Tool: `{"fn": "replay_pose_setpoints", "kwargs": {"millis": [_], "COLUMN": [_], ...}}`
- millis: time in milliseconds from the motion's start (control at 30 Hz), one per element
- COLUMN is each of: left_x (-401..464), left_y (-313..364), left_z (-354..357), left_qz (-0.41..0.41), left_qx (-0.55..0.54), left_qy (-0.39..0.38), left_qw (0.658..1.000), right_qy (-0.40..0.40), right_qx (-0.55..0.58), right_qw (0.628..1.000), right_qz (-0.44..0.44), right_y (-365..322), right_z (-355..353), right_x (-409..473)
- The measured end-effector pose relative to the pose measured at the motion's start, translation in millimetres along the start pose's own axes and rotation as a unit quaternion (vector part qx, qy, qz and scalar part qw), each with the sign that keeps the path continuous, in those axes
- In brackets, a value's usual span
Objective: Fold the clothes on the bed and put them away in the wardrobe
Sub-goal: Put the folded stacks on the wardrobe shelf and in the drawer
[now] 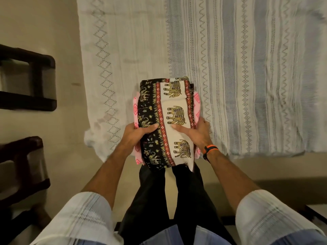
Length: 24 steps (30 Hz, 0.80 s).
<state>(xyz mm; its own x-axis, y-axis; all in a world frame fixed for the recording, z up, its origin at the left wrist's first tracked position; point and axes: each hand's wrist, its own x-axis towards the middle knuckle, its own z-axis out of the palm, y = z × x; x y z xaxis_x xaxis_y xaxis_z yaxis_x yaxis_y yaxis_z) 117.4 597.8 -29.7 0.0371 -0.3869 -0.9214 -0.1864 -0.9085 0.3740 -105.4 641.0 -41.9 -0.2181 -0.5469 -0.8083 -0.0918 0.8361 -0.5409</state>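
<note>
Black and cream cloth printed with gold elephants tops the folded stack (166,121), with a pink garment (196,106) showing at both its edges underneath. Both hands carry the pile at its near end: the left hand (139,134) has its thumb laid over the top on the black border, fingers out of sight beneath; the right hand (194,132) clasps the right edge, thumb across the cream panel. Each grip is closed on the stack, not slack. The pile sits over the near-left part of the bed (247,76), which is covered by a white and pale-blue woven spread; whether its far end touches the spread I cannot tell. A dark wooden piece of furniture (26,80) stands on the floor to the left.

Folding looks finished for these pieces, and the step in hand seems to be lifting them off the bed. The wardrobe is not in view, so the next move calls for turning away with the stack kept level and pinched from both sides, lest the upper layer slide off the pink one.
</note>
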Motion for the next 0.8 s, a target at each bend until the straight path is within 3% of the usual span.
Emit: {"fn": "replay_pose_setpoints", "kwargs": {"millis": [267, 533, 633, 800], "left_x": [-0.9, -37.6, -45.7, -106.9], "left_y": [-0.5, 22.8, 20.3, 49.4], "left_z": [6.6, -2.3, 2.3, 5.8], "left_qz": [0.01, 0.02, 0.015, 0.065], "left_qx": [-0.065, -0.087, -0.08, -0.031], "left_qy": [-0.037, -0.057, -0.055, -0.092], "left_qw": [0.997, 0.994, 0.995, 0.993], "right_qy": [-0.052, -0.092, -0.084, -0.04], "right_qx": [0.114, 0.191, 0.205, 0.244], "right_qw": [0.992, 0.977, 0.975, 0.966], "right_qz": [0.026, -0.04, -0.023, -0.07], "right_y": [-8.0, -25.5, -21.8, -39.1], "right_z": [-3.3, -1.7, -5.1, -21.7], "right_x": [1.5, -36.6, -47.8, -114.5]}}
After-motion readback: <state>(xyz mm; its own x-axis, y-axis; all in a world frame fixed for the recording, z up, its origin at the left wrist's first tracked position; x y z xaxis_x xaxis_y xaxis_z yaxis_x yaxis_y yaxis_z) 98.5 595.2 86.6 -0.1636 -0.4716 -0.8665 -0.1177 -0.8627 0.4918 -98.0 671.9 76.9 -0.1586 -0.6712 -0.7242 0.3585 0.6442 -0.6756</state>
